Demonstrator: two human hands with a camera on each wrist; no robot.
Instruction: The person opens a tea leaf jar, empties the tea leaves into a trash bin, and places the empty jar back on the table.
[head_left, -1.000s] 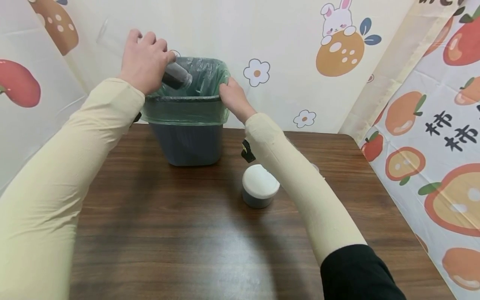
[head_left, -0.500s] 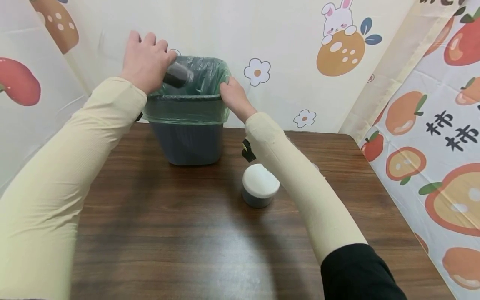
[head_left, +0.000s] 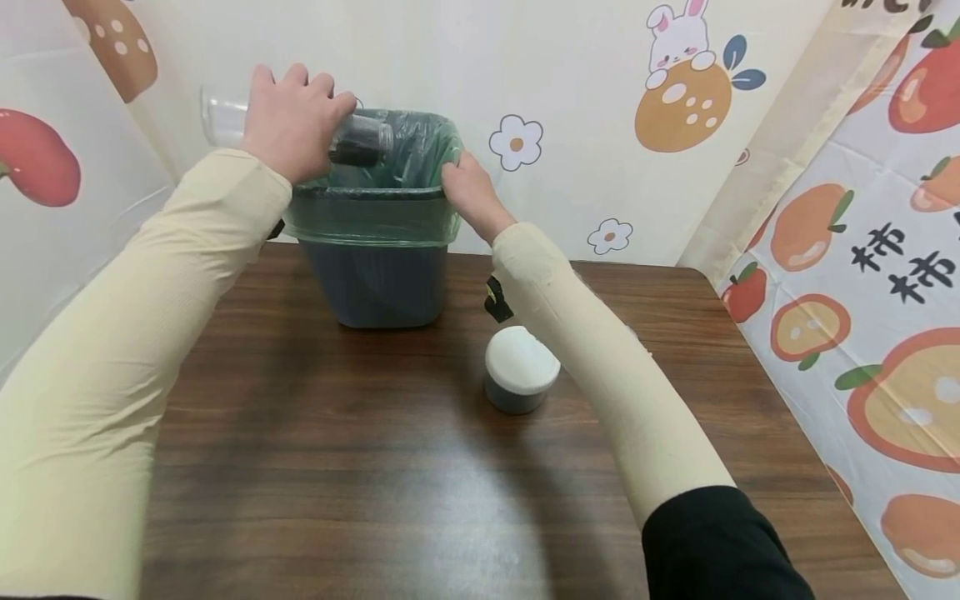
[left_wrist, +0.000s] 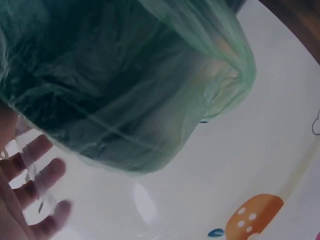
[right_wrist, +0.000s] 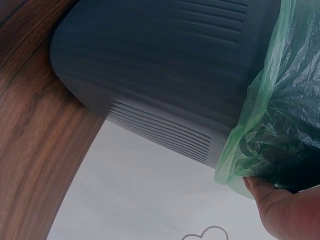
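Observation:
My left hand [head_left: 295, 125] grips a clear cylindrical bottle [head_left: 223, 117], which lies almost level with its open mouth over the dark grey bin [head_left: 378, 287]. Dark shows through the bottle's mouth end. In the left wrist view, fingers [left_wrist: 50, 172] curl along the clear bottle beside the bin's opening. A green plastic bag [head_left: 367, 221] lines the bin and folds down outside its rim. On the bin's right side my right hand [head_left: 474, 196] holds the rim and bag together; in the right wrist view its thumb [right_wrist: 262, 190] lies against the bag's edge.
On the brown wooden table [head_left: 337, 483], a small tub with a white top and grey base [head_left: 521, 371] stands below my right forearm. White cloth with printed fruit [head_left: 682, 108] hangs right behind the bin and down both sides.
The bottle rocks in my left hand: its rear end has come down and its mouth has risen slightly, so it lies flatter. The right hand keeps its hold on the bin's rim.

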